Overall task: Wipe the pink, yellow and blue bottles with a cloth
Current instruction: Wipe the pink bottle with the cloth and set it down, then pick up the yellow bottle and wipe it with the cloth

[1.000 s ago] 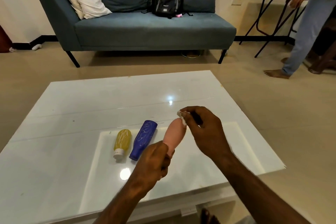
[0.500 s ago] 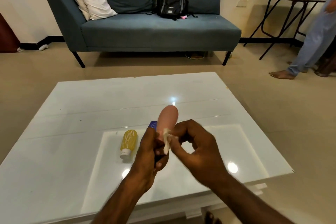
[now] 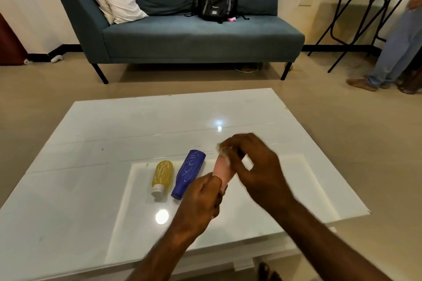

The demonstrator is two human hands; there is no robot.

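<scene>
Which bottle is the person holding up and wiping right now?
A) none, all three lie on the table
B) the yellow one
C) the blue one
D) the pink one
D: the left hand grips the pink bottle at its lower end while the right hand presses a white cloth to its top; the yellow bottle and blue bottle lie on the table.

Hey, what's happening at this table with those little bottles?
A person is cleaning bottles at a white table. The left hand grips the lower end of the pink bottle, held up off the table, while the right hand rubs a small white cloth over its top end. The yellow bottle and the blue bottle lie side by side on the table just left of the hands, with neither hand touching them.
</scene>
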